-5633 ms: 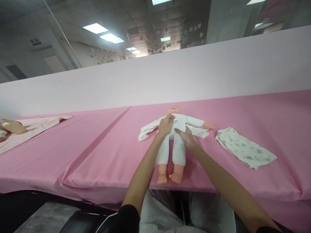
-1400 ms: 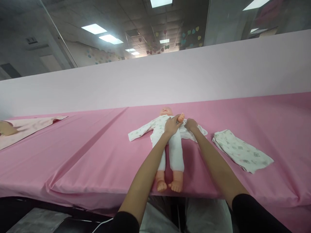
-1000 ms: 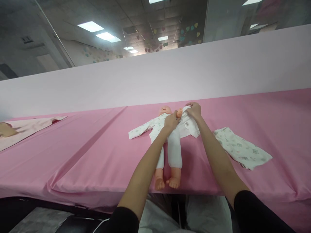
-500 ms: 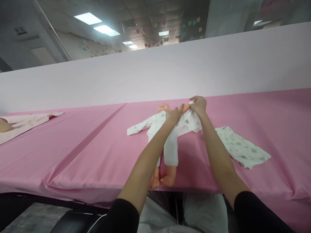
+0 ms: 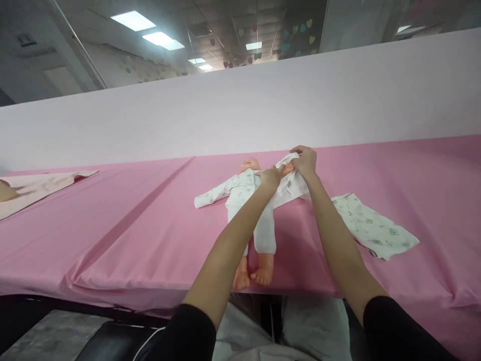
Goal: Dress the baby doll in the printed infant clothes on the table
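Note:
A baby doll [image 5: 265,228] lies on its back on the pink-covered table, its feet toward me. Its arm on the left side is in the sleeve of a white printed baby shirt [image 5: 242,187]. The shirt's other half spreads out on the right, inner side up. My left hand [image 5: 271,177] is closed around the doll's other arm near the wrist; the doll's small hand [image 5: 288,168] sticks out past my fingers. My right hand [image 5: 305,160] pinches the shirt's cloth right beside that small hand. How far the arm is inside the sleeve is hard to tell.
Folded printed baby pants [image 5: 376,228] lie on the pink tablecloth [image 5: 143,240] to the right. At the far left, part of another doll [image 5: 6,191] rests on a pale pink cloth [image 5: 48,186]. A low white wall [image 5: 233,113] with glass above borders the table's back.
The shirt's left sleeve has gone onto the doll's arm. My left hand has taken hold of the other arm and moved it rightward, while my right hand has lifted the shirt's loose side up to it.

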`<action>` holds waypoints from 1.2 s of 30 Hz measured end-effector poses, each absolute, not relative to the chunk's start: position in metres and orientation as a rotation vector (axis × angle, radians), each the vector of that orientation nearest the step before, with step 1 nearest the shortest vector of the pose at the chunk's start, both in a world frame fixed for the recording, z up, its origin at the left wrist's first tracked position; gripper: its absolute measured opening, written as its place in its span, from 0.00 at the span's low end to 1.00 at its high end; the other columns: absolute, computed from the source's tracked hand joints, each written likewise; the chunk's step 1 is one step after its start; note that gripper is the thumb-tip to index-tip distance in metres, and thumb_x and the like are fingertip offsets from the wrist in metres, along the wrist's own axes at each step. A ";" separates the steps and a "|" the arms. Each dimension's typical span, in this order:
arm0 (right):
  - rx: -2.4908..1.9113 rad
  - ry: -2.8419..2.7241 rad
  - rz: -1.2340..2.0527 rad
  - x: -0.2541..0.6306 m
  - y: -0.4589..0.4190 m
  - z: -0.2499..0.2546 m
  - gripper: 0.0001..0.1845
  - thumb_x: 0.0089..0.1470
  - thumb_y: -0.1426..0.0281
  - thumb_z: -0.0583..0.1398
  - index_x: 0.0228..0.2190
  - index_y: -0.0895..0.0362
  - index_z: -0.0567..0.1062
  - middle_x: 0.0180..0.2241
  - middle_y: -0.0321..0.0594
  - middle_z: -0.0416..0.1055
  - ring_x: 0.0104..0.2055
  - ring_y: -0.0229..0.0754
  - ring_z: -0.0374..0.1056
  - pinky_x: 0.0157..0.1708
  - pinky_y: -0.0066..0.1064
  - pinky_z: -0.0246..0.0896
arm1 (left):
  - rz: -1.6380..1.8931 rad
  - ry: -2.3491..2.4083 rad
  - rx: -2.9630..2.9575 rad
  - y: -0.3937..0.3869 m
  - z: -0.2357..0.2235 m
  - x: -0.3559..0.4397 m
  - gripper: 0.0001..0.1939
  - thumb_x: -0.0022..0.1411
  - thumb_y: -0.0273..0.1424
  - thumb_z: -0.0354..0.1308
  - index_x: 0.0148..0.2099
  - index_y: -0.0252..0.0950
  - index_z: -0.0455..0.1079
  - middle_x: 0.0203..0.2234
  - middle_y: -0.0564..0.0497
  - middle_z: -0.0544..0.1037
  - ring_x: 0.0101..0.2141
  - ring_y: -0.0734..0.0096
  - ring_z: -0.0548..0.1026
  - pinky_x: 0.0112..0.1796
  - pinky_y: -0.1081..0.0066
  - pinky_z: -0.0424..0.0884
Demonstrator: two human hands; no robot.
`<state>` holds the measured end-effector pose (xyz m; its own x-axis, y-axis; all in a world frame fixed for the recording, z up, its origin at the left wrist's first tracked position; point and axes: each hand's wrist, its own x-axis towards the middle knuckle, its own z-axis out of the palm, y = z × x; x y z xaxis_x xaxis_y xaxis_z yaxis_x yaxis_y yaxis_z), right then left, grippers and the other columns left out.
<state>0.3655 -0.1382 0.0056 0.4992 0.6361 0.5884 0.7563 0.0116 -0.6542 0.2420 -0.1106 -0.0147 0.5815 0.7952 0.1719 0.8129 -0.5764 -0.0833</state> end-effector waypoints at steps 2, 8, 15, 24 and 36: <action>-1.727 -1.202 -0.151 0.365 -0.137 0.004 0.25 0.33 0.79 0.52 0.37 0.58 0.76 0.36 0.41 0.72 0.39 0.43 0.66 0.40 0.31 0.60 | -0.172 -1.329 -2.661 -0.110 -0.016 0.241 0.29 0.62 0.20 0.41 0.63 0.47 0.48 0.48 0.42 0.67 0.47 0.53 0.72 0.46 0.41 0.63; -1.829 -1.309 -0.180 0.365 -0.138 0.007 0.29 0.37 0.79 0.53 0.45 0.56 0.71 0.37 0.41 0.70 0.39 0.44 0.64 0.39 0.33 0.59 | -0.164 -1.243 -2.705 -0.109 -0.017 0.234 0.30 0.63 0.22 0.42 0.64 0.48 0.46 0.49 0.41 0.67 0.48 0.49 0.70 0.45 0.42 0.65; -1.990 -1.476 -0.326 0.360 -0.148 0.014 0.26 0.42 0.80 0.54 0.46 0.54 0.70 0.43 0.44 0.68 0.46 0.48 0.63 0.38 0.33 0.59 | -0.160 -1.356 -2.762 -0.101 -0.015 0.244 0.27 0.62 0.24 0.44 0.63 0.44 0.49 0.49 0.39 0.66 0.49 0.50 0.70 0.48 0.41 0.62; -2.134 -1.590 -0.337 0.353 -0.156 0.020 0.35 0.45 0.78 0.56 0.56 0.56 0.58 0.41 0.47 0.70 0.42 0.48 0.65 0.34 0.31 0.59 | -0.141 -1.474 -2.853 -0.096 -0.020 0.253 0.29 0.59 0.23 0.49 0.61 0.44 0.49 0.50 0.41 0.66 0.51 0.53 0.69 0.52 0.36 0.52; -1.783 -1.512 0.049 0.350 -0.162 0.023 0.44 0.39 0.79 0.57 0.59 0.62 0.53 0.34 0.42 0.72 0.38 0.43 0.67 0.38 0.29 0.61 | -0.332 -1.405 -2.828 -0.099 -0.043 0.255 0.17 0.64 0.29 0.45 0.55 0.42 0.63 0.47 0.44 0.71 0.51 0.55 0.67 0.56 0.36 0.41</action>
